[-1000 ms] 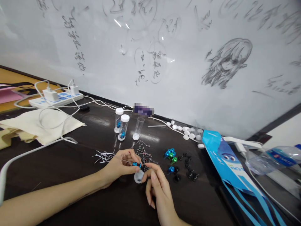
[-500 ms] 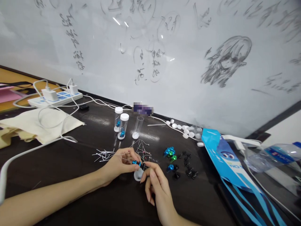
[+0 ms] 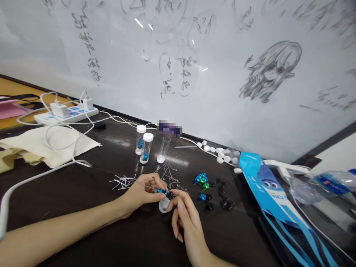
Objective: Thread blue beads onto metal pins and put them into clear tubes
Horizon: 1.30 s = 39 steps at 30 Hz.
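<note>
A small blue metallic spool-shaped part [image 3: 160,191] is pinched in my left hand [image 3: 144,190], and a thin metal wire runs back from it through the fingers. Against its right end sits a black piece [image 3: 169,194], held by the thumb and forefinger of my right hand [image 3: 187,215]. My fingers hide where the two parts meet. Below them stands a small white round cup [image 3: 164,206] with tiny bits inside that I cannot make out. Thin bent metal rods with coloured ends [image 3: 170,176] lie just behind my hands, and straight silvery rods [image 3: 124,181] lie to the left.
Two capped clear tubes [image 3: 145,149] with blue parts inside stand behind my hands, beside an uncapped tube [image 3: 164,150]. Rightward lie blue parts [image 3: 200,178], black parts [image 3: 224,202], white caps [image 3: 220,155] and a blue bag [image 3: 264,181]. A power strip [image 3: 66,114] and cables occupy the left.
The whole view has shifted slightly. Both hands keep nearly the same grip on the blue and black parts, with only a tiny shift of the fingers.
</note>
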Motion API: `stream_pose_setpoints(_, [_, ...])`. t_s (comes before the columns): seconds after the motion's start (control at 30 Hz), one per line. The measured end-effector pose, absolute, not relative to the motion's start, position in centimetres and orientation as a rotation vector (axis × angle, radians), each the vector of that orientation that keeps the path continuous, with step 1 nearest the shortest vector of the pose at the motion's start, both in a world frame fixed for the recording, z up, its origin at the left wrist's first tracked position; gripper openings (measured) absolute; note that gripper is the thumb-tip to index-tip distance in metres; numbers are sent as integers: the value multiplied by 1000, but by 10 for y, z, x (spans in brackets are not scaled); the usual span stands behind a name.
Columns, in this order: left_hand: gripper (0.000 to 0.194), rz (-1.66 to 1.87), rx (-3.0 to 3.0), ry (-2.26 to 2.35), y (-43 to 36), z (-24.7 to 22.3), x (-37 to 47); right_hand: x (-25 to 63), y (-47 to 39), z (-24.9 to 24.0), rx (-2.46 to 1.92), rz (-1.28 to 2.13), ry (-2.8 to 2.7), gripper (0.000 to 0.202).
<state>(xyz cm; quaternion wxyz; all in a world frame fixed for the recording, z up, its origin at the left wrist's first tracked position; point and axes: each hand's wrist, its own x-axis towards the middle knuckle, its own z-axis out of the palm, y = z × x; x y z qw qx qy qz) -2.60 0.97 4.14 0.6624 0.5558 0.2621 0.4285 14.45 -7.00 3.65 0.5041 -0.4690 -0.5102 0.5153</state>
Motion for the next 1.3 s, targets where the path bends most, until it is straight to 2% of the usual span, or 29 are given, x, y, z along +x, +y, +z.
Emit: stream_pose_setpoints(1.3, [18, 960, 1245, 580, 12, 40, -25, 145, -70, 36, -1095, 1269, -1255, 35])
